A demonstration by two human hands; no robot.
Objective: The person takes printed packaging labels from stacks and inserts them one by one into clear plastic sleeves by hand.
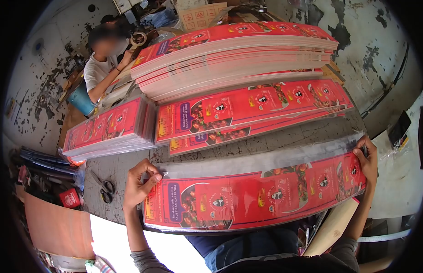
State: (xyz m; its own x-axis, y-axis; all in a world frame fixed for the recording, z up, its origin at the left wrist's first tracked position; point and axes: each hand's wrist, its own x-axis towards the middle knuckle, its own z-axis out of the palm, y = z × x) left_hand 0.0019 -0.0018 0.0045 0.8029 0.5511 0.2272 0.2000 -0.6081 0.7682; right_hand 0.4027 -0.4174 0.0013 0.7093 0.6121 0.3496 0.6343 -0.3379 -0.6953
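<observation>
A long red printed strip [248, 200] is lying at the table's near edge, facing the wearer; clock directions here are running from its middle. At nine o'clock the left hand [141, 182] is pinching the clear sleeve [198, 169] between thumb and fingers; near half past two, the right hand [367, 159] is pinching the other end, its thumb on top. Gripping both ends is probably holding the limp plastic taut and level. The sleeve is enclosing the strip, with a bare clear band showing along the far side. At nine o'clock, beyond the left hand, scissors [103, 186] are resting within reach, perhaps for trimming. At ten, a stack [104, 123] of shiny printed pieces is sitting on the table [122, 164]. At twelve, loose strips [261, 107] are lying before a tall pile [234, 45], seemingly for easy reach. Farther toward ten, a blue bucket [81, 101] is standing, its contents hidden.
</observation>
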